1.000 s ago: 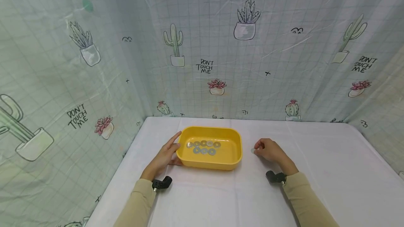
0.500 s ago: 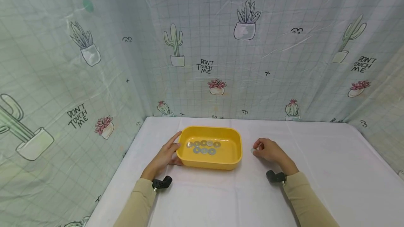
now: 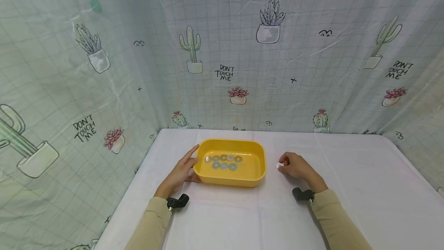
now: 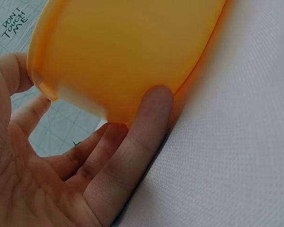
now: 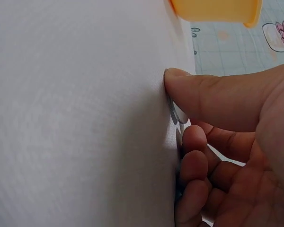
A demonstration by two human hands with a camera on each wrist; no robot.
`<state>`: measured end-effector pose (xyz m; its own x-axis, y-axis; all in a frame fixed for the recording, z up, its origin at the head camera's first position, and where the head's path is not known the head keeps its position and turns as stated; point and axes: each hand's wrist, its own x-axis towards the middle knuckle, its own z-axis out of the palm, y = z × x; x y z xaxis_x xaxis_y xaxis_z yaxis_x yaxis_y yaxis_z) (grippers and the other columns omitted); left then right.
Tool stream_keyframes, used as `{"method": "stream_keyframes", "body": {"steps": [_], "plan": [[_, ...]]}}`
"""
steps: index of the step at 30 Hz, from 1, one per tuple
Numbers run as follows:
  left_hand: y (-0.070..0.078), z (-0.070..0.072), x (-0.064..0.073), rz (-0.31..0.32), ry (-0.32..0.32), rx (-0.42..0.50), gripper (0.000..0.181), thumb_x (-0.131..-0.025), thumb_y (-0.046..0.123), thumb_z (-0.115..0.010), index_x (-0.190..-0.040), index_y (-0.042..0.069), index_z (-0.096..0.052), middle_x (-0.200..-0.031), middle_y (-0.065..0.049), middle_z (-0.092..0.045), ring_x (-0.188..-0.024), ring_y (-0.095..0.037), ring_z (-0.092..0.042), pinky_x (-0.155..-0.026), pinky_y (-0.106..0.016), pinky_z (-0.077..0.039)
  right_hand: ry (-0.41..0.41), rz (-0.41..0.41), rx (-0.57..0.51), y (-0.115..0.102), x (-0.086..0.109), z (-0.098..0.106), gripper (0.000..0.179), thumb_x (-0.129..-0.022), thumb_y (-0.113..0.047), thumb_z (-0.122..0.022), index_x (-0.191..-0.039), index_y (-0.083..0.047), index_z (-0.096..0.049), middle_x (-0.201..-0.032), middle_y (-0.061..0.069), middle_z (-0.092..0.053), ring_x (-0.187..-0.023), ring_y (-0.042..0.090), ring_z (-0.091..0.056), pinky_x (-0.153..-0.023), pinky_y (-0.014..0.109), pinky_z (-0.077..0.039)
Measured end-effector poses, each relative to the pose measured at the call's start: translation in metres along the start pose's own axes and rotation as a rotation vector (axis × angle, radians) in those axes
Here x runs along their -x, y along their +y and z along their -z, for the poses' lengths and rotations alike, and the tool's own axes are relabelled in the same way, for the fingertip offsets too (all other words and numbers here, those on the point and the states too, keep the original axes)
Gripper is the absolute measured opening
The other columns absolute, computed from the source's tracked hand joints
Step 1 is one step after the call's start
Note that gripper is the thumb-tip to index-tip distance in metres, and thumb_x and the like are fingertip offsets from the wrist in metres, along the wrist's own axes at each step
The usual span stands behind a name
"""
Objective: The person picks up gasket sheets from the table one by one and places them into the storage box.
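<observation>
A yellow plastic tray stands on the white table, with several flat metal washers lying on its floor in two loose rows. My left hand holds the tray's left end. In the left wrist view its thumb is at the rim and the other fingers lie along the wall of the tray. To the right of the tray, low over the table, my right hand pinches another washer. In the right wrist view the thumb covers much of that washer, while the lower fingers are curled beside it.
The white tablecloth spreads around the tray and both hands. A patterned curtain with cactus drawings hangs behind and at the sides. A black wrist camera sits at the left wrist and another camera at the right.
The washer at my right fingertips has tilted slightly and shows a brighter face. My right fingers have shifted a little; the left hand and the tray have stayed put.
</observation>
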<state>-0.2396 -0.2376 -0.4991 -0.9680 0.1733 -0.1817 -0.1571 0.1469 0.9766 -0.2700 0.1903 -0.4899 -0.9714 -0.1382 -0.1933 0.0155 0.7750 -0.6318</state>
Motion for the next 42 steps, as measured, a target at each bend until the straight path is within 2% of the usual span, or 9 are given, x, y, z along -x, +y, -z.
{"method": "stream_keyframes", "body": {"steps": [6, 15, 26, 32, 42], "plan": [[0.000, 0.001, -0.001, 0.001, -0.002, -0.001, 0.052, -0.109, 0.034, -0.047, -0.156, 0.049, -0.032, -0.141, -0.020, -0.050, -0.099, -0.026, -0.068, -0.077, -0.047, -0.066, 0.008, 0.026, -0.005, -0.001, 0.000, 0.001, 0.023, -0.089, -0.014, -0.077, -0.103, -0.007, -0.060, -0.088, 0.007, -0.052, -0.087, 0.022, -0.051, -0.070, 0.028, -0.043], [-0.001, 0.000, 0.000, 0.000, 0.005, 0.002, 0.052, -0.109, 0.033, -0.047, -0.156, 0.050, -0.033, -0.141, -0.020, -0.052, -0.103, -0.026, -0.067, -0.076, -0.048, -0.066, 0.006, 0.080, -0.006, 0.002, 0.004, 0.004, 0.022, -0.088, -0.011, -0.079, -0.102, -0.009, -0.062, -0.082, 0.006, -0.052, -0.076, 0.021, -0.050, -0.064, 0.029, -0.041], [-0.001, 0.000, 0.000, 0.013, 0.013, 0.006, 0.050, -0.109, 0.033, -0.047, -0.153, 0.053, -0.035, -0.138, -0.018, -0.054, -0.100, -0.026, -0.069, -0.077, -0.048, -0.066, -0.047, 0.158, -0.126, 0.009, 0.005, 0.012, 0.018, -0.090, -0.010, -0.076, -0.105, -0.006, -0.066, -0.071, 0.001, -0.058, -0.065, 0.017, -0.052, -0.055, 0.024, -0.043], [-0.004, 0.001, -0.001, 0.013, 0.008, 0.015, 0.050, -0.109, 0.032, -0.047, -0.153, 0.053, -0.036, -0.136, -0.019, -0.055, -0.098, -0.026, -0.070, -0.077, -0.048, -0.066, -0.060, 0.139, -0.203, 0.014, 0.004, 0.014, 0.016, -0.093, -0.007, -0.071, -0.109, -0.003, -0.068, -0.076, 0.004, -0.065, -0.069, 0.018, -0.060, -0.063, 0.026, -0.054], [-0.003, 0.001, -0.002, 0.009, 0.017, 0.007, 0.050, -0.108, 0.032, -0.048, -0.153, 0.052, -0.036, -0.136, -0.018, -0.056, -0.100, -0.026, -0.069, -0.076, -0.048, -0.066, 0.001, 0.125, -0.232, 0.020, 0.000, 0.017, 0.022, -0.096, -0.006, -0.067, -0.117, -0.004, -0.068, -0.081, 0.007, -0.068, -0.070, 0.019, -0.062, -0.065, 0.027, -0.055]]}}
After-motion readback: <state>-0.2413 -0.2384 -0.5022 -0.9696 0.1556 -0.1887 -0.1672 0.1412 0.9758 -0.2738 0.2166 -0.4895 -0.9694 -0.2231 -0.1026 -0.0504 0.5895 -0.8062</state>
